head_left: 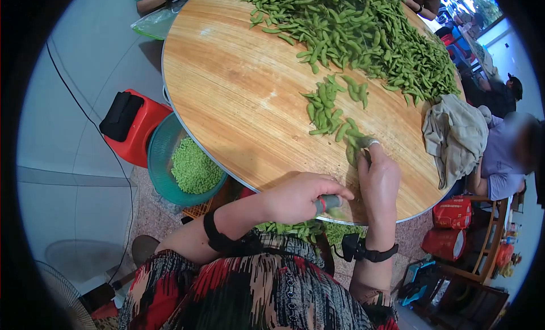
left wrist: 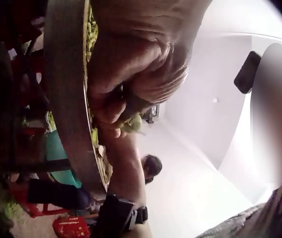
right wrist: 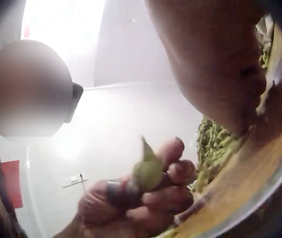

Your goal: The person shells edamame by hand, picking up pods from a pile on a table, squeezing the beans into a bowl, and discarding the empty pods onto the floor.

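My left hand (head_left: 292, 198) is near the table's front edge, its thumb in a grey cover with a red band. In the right wrist view, curled fingers of that hand hold a green edamame pod (right wrist: 148, 174), its pointed tip up. My right hand (head_left: 379, 179) reaches down to the tabletop, thumb and fingers pinching at a pod (head_left: 352, 153) at the near end of a small group of pods (head_left: 325, 107). A grey cover also sits on one of its fingertips. The right wrist view hides those fingertips behind the hand.
A big heap of pods (head_left: 352, 29) covers the far side of the round wooden table (head_left: 227, 86). A teal basket (head_left: 162, 176) with shelled beans (head_left: 194, 166) stands below its left edge, beside a red stool (head_left: 133, 131). A grey cloth (head_left: 454, 131) lies at the right edge.
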The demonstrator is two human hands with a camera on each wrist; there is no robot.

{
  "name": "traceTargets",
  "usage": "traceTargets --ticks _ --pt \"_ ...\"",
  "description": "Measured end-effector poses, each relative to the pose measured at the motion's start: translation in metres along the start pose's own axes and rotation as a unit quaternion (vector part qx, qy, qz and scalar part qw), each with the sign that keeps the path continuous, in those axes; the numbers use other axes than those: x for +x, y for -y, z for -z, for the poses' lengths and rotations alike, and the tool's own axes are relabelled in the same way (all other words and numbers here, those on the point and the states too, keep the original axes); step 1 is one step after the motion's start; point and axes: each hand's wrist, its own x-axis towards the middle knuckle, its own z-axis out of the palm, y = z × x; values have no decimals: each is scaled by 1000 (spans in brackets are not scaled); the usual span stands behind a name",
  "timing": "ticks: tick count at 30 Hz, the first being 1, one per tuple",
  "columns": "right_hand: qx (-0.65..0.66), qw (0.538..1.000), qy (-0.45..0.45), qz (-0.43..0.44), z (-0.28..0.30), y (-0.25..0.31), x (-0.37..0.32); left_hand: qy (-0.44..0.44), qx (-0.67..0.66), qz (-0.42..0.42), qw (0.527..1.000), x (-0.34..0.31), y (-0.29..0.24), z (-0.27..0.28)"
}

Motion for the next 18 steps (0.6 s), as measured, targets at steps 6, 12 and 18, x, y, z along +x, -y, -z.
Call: traceTargets --ticks 6,12,18 --pt "298 952 -51 -33 -5 -5 -16 -157 -19 14 987 5 -19 5" --pt "502 850 140 -76 11 8 -40 -196 -29 -42 979 13 -3 -2" --pt "613 767 116 -151 13 18 -48 -201 -382 90 897 12 -1 -2"
